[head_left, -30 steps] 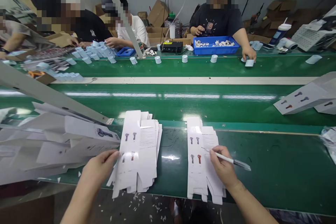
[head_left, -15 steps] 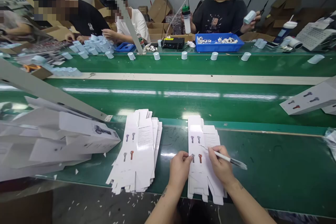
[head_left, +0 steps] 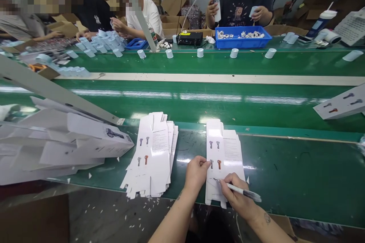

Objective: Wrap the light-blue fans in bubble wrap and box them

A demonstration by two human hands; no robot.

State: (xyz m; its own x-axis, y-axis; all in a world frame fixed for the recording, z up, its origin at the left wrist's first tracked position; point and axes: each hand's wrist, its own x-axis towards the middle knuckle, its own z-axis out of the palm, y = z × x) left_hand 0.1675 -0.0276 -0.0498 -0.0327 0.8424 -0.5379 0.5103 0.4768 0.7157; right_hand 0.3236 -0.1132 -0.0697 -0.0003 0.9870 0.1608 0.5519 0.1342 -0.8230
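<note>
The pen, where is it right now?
In the head view, the pen is right of centre in the lower half, held in the right hand, its tip at the lower part of the flat white carton whose left edge the left hand touches.

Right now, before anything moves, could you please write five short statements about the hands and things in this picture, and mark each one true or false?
1. The right hand holds a pen. True.
2. The left hand holds a second pen. False: the left hand is at the left edge of the flat white carton.
3. The blue tray has white parts in it. True.
4. The pile of flat cartons lies to the right of the pen. False: the pile lies to the left of both hands.
5. A co-worker's hand holds a green-topped bottle. True.
</note>
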